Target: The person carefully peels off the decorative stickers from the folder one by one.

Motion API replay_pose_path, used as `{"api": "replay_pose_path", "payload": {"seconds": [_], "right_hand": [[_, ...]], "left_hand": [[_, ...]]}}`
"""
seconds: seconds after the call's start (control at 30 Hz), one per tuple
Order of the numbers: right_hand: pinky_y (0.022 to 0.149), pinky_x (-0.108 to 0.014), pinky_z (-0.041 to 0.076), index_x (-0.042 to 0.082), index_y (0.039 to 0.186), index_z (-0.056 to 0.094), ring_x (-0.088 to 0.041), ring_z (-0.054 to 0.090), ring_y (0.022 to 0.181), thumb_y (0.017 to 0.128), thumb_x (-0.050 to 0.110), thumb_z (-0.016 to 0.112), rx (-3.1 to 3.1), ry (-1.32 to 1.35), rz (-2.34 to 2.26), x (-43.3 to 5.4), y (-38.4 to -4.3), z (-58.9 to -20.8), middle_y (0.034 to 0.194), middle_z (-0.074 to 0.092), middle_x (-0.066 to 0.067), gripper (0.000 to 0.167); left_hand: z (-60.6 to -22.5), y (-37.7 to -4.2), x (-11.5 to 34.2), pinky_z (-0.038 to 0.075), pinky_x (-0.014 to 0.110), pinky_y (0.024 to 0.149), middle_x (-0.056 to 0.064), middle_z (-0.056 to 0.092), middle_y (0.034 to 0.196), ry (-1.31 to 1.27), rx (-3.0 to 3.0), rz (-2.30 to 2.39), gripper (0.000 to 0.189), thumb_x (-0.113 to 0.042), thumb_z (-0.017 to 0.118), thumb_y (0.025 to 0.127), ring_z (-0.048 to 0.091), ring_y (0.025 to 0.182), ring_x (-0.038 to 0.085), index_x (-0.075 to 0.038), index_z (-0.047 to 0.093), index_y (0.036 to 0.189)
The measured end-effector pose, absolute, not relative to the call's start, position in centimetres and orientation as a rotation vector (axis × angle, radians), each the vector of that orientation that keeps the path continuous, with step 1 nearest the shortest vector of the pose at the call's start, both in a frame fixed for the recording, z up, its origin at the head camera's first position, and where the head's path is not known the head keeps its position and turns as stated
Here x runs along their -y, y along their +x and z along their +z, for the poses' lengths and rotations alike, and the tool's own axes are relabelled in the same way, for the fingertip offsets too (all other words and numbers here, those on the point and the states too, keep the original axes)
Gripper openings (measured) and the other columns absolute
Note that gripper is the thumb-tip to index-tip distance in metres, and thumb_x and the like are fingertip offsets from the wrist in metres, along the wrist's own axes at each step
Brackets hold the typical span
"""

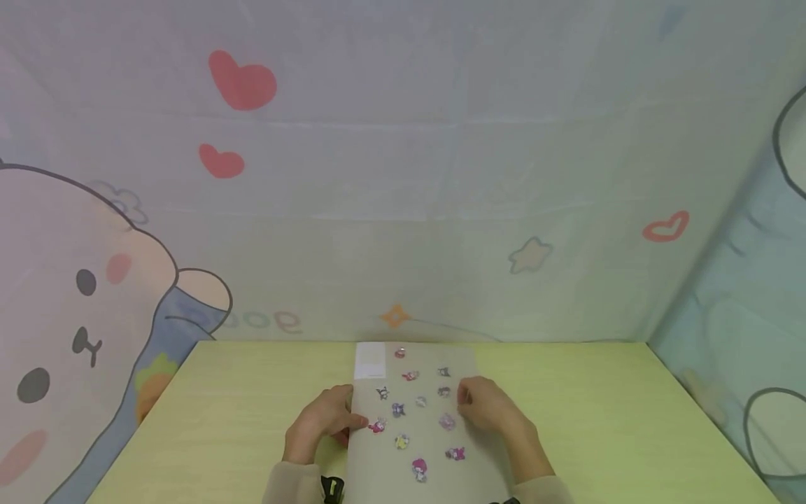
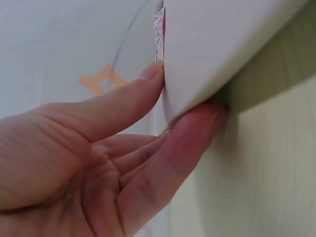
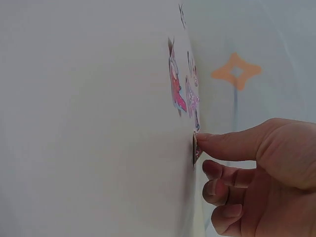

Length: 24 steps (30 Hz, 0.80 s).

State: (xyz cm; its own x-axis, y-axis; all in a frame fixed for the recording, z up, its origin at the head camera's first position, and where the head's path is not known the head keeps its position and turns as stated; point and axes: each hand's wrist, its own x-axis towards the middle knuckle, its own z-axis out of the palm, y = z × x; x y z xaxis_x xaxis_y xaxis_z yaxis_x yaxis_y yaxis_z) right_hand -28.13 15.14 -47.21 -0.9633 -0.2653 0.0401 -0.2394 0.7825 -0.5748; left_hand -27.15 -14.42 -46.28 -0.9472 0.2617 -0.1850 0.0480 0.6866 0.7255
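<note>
A large pale sheet (image 1: 378,483) dotted with several small cartoon stickers (image 1: 419,470) is in front of me. My left hand (image 1: 324,420) grips its left edge. In the left wrist view, the thumb of that left hand (image 2: 118,153) lies on the stickered face, the fingers behind the edge. My right hand (image 1: 488,406) is at the sheet's right side. In the right wrist view, the right hand (image 3: 261,173) holds a small sticker (image 3: 196,150) with its thumb against the sheet's face, the other fingers curled; its index finger is mostly hidden.
A white rectangular paper (image 1: 370,360) lies at the sheet's top left corner. The yellow-green table (image 1: 630,420) extends to both sides. Behind it hangs a printed cloth (image 1: 403,175) with hearts and a cartoon animal. A black object (image 1: 331,488) shows beside the left sleeve.
</note>
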Motion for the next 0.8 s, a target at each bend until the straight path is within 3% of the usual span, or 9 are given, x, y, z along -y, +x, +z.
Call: {"api": "replay_pose_path", "payload": {"seconds": [0.23,0.57,0.8], "right_hand": [[0.067,-0.036,0.045,0.010,0.076,0.058,-0.017,0.048,0.073,0.082,0.001,0.071,-2.984,-0.454,-0.862,-15.4,-28.4,-47.2,0.079,0.050,-0.001,0.017],[0.081,-0.050,0.046,0.012,0.076,0.057,-0.023,0.051,0.087,0.084,0.003,0.066,-2.995,-0.373,-0.917,-16.7,-28.1,-45.7,0.092,0.054,-0.006,0.016],[0.075,-0.042,0.047,0.012,0.078,0.056,-0.024,0.052,0.088,0.087,0.003,0.066,-2.988,-0.392,-0.958,-18.0,-27.9,-44.9,0.104,0.058,-0.012,0.016]], "left_hand": [[-46.4,-27.2,14.4,0.054,0.032,0.057,0.009,0.060,0.074,0.234,-2.609,1.152,0.026,-0.006,0.075,0.086,0.065,0.054,0.020,0.000,0.055,0.102],[-46.3,-27.1,14.4,0.054,0.032,0.058,0.009,0.061,0.074,0.228,-2.611,1.163,0.026,-0.004,0.075,0.085,0.065,0.053,0.021,0.001,0.055,0.102],[-46.2,-27.0,14.4,0.054,0.032,0.057,0.009,0.062,0.074,0.236,-2.599,1.174,0.027,-0.004,0.074,0.086,0.065,0.053,0.021,0.002,0.055,0.104]]}}
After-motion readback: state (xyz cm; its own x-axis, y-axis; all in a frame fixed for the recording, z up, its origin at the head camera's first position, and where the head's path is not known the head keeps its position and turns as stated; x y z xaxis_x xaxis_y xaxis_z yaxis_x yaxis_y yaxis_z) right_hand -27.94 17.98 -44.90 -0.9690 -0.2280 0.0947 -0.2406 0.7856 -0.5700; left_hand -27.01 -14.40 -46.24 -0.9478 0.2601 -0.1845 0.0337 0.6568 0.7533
